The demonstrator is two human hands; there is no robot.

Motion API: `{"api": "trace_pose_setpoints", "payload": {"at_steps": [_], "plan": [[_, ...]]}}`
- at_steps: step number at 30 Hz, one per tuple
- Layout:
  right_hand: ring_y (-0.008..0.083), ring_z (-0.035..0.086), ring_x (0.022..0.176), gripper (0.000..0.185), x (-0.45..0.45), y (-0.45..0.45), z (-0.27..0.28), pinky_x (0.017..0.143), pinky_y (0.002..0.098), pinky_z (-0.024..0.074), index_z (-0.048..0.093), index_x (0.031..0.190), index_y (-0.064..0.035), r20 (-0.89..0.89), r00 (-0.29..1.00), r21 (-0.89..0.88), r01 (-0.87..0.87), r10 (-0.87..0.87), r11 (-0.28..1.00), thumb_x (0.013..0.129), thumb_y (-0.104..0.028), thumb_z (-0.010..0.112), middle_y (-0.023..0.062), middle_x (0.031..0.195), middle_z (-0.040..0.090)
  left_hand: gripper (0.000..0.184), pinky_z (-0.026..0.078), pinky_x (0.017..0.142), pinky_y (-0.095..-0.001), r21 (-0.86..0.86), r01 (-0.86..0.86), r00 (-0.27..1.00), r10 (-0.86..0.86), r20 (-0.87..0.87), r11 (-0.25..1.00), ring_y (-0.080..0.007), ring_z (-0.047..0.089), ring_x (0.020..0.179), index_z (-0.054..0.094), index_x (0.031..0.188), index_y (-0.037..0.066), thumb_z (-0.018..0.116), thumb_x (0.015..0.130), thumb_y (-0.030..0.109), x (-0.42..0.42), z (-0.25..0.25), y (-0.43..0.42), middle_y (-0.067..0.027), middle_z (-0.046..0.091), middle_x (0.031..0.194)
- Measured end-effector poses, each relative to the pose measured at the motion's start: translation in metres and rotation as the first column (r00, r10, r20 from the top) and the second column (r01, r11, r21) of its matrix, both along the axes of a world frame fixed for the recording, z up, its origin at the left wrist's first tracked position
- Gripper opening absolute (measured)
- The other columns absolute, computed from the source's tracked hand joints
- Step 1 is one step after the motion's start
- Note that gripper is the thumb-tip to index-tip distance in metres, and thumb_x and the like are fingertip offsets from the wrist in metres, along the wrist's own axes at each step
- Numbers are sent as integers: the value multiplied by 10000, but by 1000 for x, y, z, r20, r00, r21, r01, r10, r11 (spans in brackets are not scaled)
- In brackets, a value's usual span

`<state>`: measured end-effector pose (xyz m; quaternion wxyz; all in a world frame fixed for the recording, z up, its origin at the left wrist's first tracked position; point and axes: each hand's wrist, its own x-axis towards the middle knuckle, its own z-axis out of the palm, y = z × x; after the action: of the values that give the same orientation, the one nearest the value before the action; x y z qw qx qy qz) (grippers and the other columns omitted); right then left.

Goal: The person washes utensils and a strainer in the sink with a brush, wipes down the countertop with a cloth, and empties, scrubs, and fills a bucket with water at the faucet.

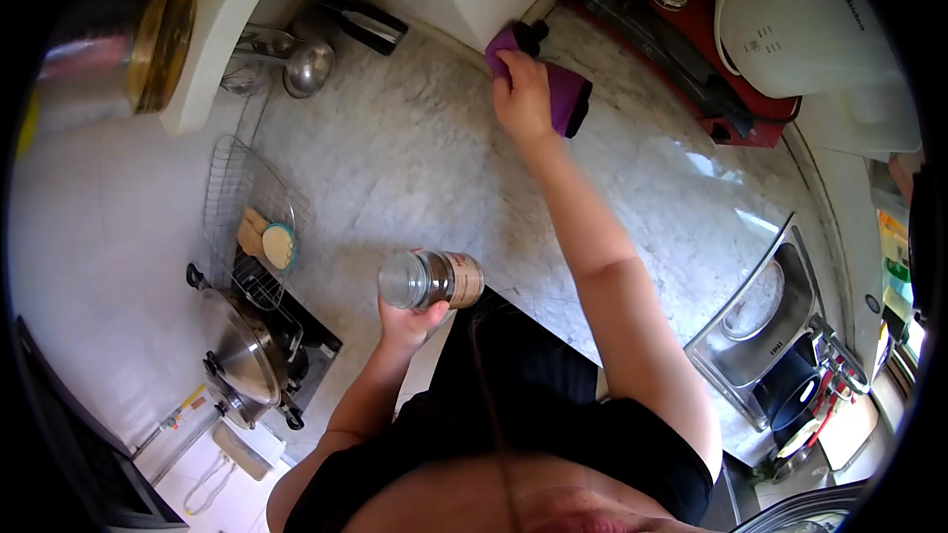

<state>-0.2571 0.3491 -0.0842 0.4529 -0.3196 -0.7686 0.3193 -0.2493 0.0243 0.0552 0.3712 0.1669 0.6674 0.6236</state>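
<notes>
My left hand (407,324) is closed round a clear glass jar (432,279) with a glass lid, a printed label and dark contents. The jar is tilted on its side in front of my body, near the counter's edge. At the back of the counter, beside the wall corner, my right hand (523,99) is at the end of my outstretched arm. Its fingers are curled onto a purple item with black ends (566,99), which may be a bottle or a sleeve. The hand hides its middle, so its exact kind is unclear.
The marble counter (365,148) spreads before me. On its left are a wire rack (227,173), metal ladles (308,69) and a lidded pot (242,345) on a stove. A white appliance (805,35) stands back right on a red surface. A sink (726,336) sits at the right.
</notes>
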Motion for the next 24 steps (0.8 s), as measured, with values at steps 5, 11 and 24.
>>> {"api": "trace_pose_setpoints", "payload": {"at_steps": [5,11,24], "plan": [[398,518,1111,310,-18,62,-3,973,434,412,603,1123,23,-64,965,-104,246,-253,964,840,-76,524,218,1181,579,790,475,906,-350,48,26,996,-21,-91,999,-196,568,1051,431,1266,-27,846,644,226,0,4,-3,-109,543,1161],[382,536,1082,304,-20,19,-12,948,417,436,621,1116,-23,-50,955,-152,281,-291,948,841,-120,534,210,1147,586,763,472,908,-348,22,14,998,-12,-68,1000,-198,564,1054,434,1265,-27,830,659,214,0,1,-19,-101,544,1152],[302,571,903,287,175,-111,13,721,438,469,660,983,-134,470,867,-39,-167,166,985,698,-162,638,67,1018,632,833,449,961,-393,63,41,993,-33,-117,997,-234,543,1118,412,1303,-31,852,646,230,2,20,-15,-120,527,1211]]}}
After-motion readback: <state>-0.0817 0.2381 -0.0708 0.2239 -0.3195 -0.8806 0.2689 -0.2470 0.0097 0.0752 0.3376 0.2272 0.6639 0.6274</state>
